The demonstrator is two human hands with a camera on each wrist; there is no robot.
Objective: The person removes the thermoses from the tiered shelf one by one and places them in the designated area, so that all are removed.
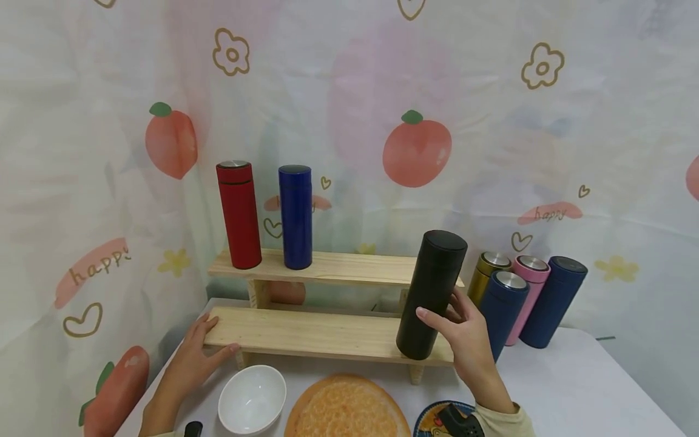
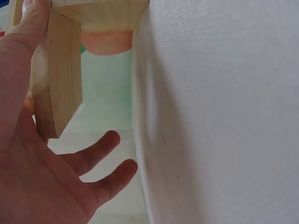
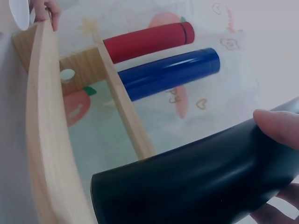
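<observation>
1. Nearest, a white bowl (image 1: 252,399) and an orange plate (image 1: 346,407) are sitting on the counter (image 1: 573,394).
2. Beyond, the right hand (image 1: 464,340) is wrapping its grip around a tilted black flask (image 1: 431,294) on the lower shelf (image 1: 311,334); squaring its base flat looks wise.
3. Meanwhile the left hand (image 1: 193,358), fingers relaxed, is steadying the shelf's end.
4. Farther back, red flask (image 1: 238,214) and blue flask (image 1: 295,216) are occupying the upper shelf (image 1: 333,267).

Soft, even, bright light is being cast from above and in front; shadows are being kept faint. Small highlights are being shown on the glossy white ceramic bowl (image 1: 252,399). Both wrist views are being bent at the edges and blurred close-up.
</observation>
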